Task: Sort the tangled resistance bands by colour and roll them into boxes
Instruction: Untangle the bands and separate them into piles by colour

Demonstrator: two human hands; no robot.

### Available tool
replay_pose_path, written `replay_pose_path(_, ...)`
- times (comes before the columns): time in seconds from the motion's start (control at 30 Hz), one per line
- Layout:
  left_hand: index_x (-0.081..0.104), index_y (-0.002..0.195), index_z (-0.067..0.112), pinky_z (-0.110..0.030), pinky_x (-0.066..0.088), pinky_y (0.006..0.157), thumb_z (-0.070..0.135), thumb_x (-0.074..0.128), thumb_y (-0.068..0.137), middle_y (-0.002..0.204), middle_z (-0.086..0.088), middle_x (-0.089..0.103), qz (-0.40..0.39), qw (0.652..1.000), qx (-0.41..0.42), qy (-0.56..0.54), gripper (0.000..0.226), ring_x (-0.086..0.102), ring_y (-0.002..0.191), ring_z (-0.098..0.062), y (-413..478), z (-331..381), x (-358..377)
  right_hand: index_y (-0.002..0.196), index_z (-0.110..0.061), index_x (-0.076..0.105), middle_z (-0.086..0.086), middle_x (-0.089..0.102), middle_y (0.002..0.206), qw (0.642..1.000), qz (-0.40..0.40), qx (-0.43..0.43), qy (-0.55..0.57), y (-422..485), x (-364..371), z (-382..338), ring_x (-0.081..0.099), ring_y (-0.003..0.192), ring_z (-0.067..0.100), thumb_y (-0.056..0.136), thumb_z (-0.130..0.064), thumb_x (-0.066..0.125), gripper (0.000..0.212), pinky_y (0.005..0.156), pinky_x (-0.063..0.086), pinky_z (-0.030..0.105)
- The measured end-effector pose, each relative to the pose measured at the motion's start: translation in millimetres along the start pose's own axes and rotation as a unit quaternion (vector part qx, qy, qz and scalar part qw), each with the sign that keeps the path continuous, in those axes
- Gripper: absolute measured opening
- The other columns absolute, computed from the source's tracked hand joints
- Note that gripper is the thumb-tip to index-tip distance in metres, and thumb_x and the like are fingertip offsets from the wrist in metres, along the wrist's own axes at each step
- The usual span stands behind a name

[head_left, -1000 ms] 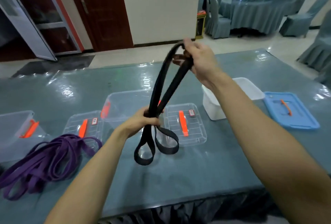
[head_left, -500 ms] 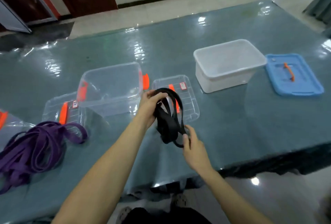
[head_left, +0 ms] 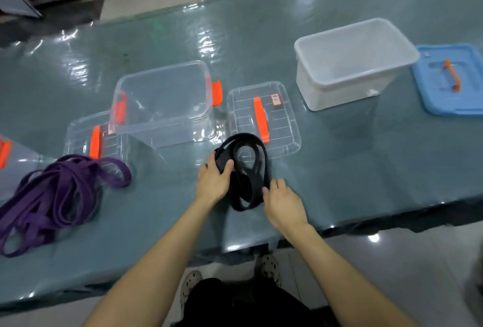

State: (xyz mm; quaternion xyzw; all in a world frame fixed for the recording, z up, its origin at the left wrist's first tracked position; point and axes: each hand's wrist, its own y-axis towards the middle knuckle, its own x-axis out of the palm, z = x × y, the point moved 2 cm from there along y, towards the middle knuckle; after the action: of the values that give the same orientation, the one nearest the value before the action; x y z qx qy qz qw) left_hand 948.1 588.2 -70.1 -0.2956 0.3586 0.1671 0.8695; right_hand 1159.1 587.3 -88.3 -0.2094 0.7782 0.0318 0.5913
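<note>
- Left hand [head_left: 213, 183] grips the black band [head_left: 241, 196], coiled on the table [head_left: 339, 170].
- Right hand [head_left: 283, 202] touches its edge; I cannot tell whether it pinches.
- Keep loops tight and flat, then lift with 2 hands.

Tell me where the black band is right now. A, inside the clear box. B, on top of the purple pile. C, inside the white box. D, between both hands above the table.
D: the coiled black band sits between the two hands, the left hand gripping it with the thumb over the coil and the right hand touching its near edge.
</note>
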Motion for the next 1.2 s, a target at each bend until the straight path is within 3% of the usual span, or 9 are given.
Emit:
replay_pose_path(0.1, 0.025, 0.17, 0.027, -0.062, 0.031, 0.125, 0.07, 0.04, 0.107, 0.16, -0.018, 0.046, -0.009, 0.997, 0.008, 0.073, 0.078, 0.042, 0.152, -0.041, 4.6, -0.4, -13.5, 0.132, -0.004, 0.058, 0.011, 0.065, 0.119, 0.999, 0.031, 0.026, -0.017, -4.7, -27.1, 1.6, 0.07, 0.101, 0.03, 0.112, -0.037, 0.048, 0.039, 0.079, 0.056, 0.039)
replay_pose_path(0.2, 0.026, 0.171, 0.02, -0.057, 0.039, 0.121, 0.065, 0.041, 0.11, 0.16, -0.018, 0.046, 0.017, 0.993, 0.066, 0.097, 0.078, 0.05, 0.145, -0.044, -0.3, -3.2, -35.8, 0.105, -0.006, 0.068, 0.011, 0.068, 0.096, 0.994, 0.091, -0.021, -0.053, -11.3, -61.7, -6.8, 0.069, 0.084, 0.034, 0.095, -0.016, 0.071, 0.015, 0.071, 0.055, 0.044)
replay_pose_path(0.33, 0.062, 0.144, 0.015, -0.051, 0.05, 0.106, 0.052, 0.051, 0.11, 0.14, -0.009, 0.063, 0.111, 0.955, 0.188, 0.199, 0.052, 0.063, 0.125, -0.037, -21.6, -23.2, -78.9, 0.11, -0.009, 0.069, 0.009, 0.067, 0.105, 0.982, 0.1, -0.139, -0.078, -8.3, -78.9, -47.7, 0.064, 0.091, 0.03, 0.097, -0.014, 0.061, 0.015, 0.079, 0.052, 0.04)
replay_pose_path(0.43, 0.071, 0.123, 0.015, -0.048, 0.051, 0.096, 0.046, 0.055, 0.108, 0.123, -0.007, 0.07, 0.171, 0.917, 0.227, 0.28, 0.038, 0.067, 0.112, -0.035, -39.8, -60.2, -120.7, 0.122, -0.01, 0.068, 0.009, 0.065, 0.116, 0.967, 0.074, -0.224, -0.095, 3.7, -70.7, -104.1, 0.063, 0.105, 0.032, 0.101, -0.019, 0.056, 0.026, 0.089, 0.05, 0.043)
replay_pose_path(0.53, 0.071, 0.115, 0.014, -0.048, 0.05, 0.093, 0.044, 0.05, 0.108, 0.115, -0.007, 0.069, 0.199, 0.899, 0.21, 0.329, 0.037, 0.066, 0.109, -0.034, -59.8, -115.7, -167.7, 0.113, -0.013, 0.065, 0.01, 0.062, 0.114, 0.947, 0.039, -0.297, -0.115, 11.5, -52.6, -175.2, 0.06, 0.106, 0.035, 0.102, -0.019, 0.051, 0.019, 0.09, 0.046, 0.045)
replay_pose_path(0.73, 0.07, 0.114, 0.015, -0.046, 0.05, 0.092, 0.045, 0.052, 0.107, 0.111, -0.006, 0.07, 0.262, 0.891, 0.135, 0.344, 0.035, 0.066, 0.107, -0.033, -82.9, -270.9, -275.7, 0.09, -0.01, 0.069, 0.014, 0.066, 0.093, 0.908, 0.038, -0.401, -0.115, 1.9, -2.8, -358.7, 0.066, 0.084, 0.038, 0.084, -0.007, 0.068, 0.007, 0.077, 0.054, 0.046)
replay_pose_path(1.03, 0.071, 0.126, 0.007, -0.052, 0.055, 0.092, 0.044, 0.051, 0.104, 0.118, -0.012, 0.07, 0.259, 0.918, 0.02, 0.301, 0.048, 0.068, 0.108, -0.038, -93.0, -538.4, -458.6, 0.106, -0.011, 0.068, 0.012, 0.067, 0.107, 0.884, -0.005, -0.456, -0.107, -33.0, 119.5, -650.2, 0.066, 0.099, 0.037, 0.094, -0.018, 0.06, 0.016, 0.085, 0.052, 0.047)
replay_pose_path(1.13, 0.06, 0.147, 0.011, -0.056, 0.051, 0.107, 0.061, 0.06, 0.1, 0.143, -0.014, 0.062, 0.231, 0.931, -0.022, 0.282, 0.069, 0.061, 0.131, -0.04, -102.3, -616.8, -500.6, 0.117, -0.01, 0.065, 0.013, 0.064, 0.116, 0.892, -0.028, -0.442, -0.088, -40.1, 147.9, -731.3, 0.063, 0.109, 0.036, 0.097, -0.03, 0.06, 0.029, 0.089, 0.053, 0.047)
replay_pose_path(1.2, 0.045, 0.16, 0.021, -0.058, 0.047, 0.115, 0.078, 0.068, 0.088, 0.159, -0.015, 0.049, 0.185, 0.944, -0.057, 0.267, 0.095, 0.049, 0.146, -0.04, -100.8, -652.9, -512.5, 0.136, -0.008, 0.057, 0.015, 0.059, 0.134, 0.899, -0.06, -0.423, -0.093, -34.6, 164.3, -770.7, 0.057, 0.125, 0.035, 0.095, -0.041, 0.067, 0.054, 0.099, 0.052, 0.047)
